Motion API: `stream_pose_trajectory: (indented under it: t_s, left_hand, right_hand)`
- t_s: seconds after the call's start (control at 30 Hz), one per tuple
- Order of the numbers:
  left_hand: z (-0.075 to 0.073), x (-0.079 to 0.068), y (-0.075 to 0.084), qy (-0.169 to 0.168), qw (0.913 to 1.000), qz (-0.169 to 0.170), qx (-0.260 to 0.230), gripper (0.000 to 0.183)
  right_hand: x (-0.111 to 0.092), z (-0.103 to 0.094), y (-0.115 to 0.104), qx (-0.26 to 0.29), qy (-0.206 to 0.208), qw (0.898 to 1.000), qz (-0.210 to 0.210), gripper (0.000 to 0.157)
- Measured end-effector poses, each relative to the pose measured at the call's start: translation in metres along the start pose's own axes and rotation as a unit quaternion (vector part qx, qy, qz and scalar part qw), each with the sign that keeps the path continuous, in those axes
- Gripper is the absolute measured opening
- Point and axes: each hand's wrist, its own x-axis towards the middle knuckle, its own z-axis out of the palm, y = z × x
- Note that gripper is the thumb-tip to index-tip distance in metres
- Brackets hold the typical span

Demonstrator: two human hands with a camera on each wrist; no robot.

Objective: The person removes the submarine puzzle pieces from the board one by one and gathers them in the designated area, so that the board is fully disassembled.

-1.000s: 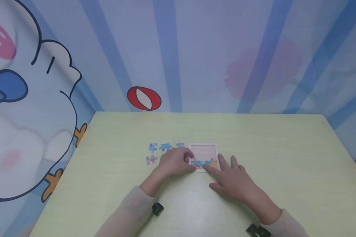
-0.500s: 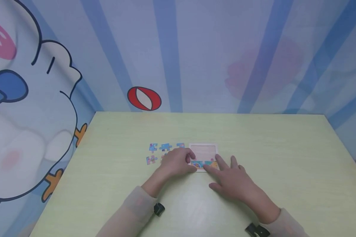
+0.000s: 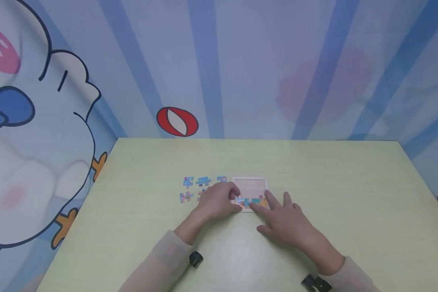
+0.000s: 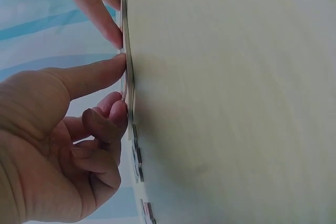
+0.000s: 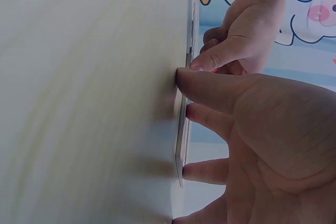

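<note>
A small square puzzle frame (image 3: 250,177) with a pale rim lies on the table, its lower part holding a row of colourful jigsaw pieces (image 3: 258,201). My left hand (image 3: 216,199) pinches a jigsaw puzzle piece (image 3: 242,202) at the lower left of the frame, between thumb and curled fingers. Spread over the frame's lower right is my right hand (image 3: 284,221), its index fingertip resting on the row and other fingers near the right rim. In the left wrist view the frame (image 4: 129,72) appears edge-on beside the left thumb. Part of the held piece is hidden by the fingers.
Several loose pieces lie left of the frame, among them a blue one (image 3: 203,181) and a pinkish one (image 3: 186,197); the left hand partly covers others. The pale table (image 3: 332,174) ends at a cartoon-printed backdrop (image 3: 255,73).
The piece at the frame's lower left has shifted slightly and looks lighter under the left fingers. The left hand has moved a touch right; the right hand stays nearly still.
</note>
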Motion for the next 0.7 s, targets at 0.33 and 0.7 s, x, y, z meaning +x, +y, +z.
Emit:
stream_pose_trajectory:
  t_s: [0.33,0.7]
  left_hand:
    - [0.0017,0.0013,0.0003,0.014,0.9999,0.009,-0.002,0.035]
    - [-0.0056,-0.0085,-0.0063,0.031,0.9978,0.011,-0.058,0.015]
  right_hand:
    - [-0.0008,-0.0019,-0.0008,-0.008,-0.002,1.000,-0.003,0.059]
    - [-0.0008,-0.0033,-0.0019,-0.010,-0.008,1.000,-0.002,0.059]
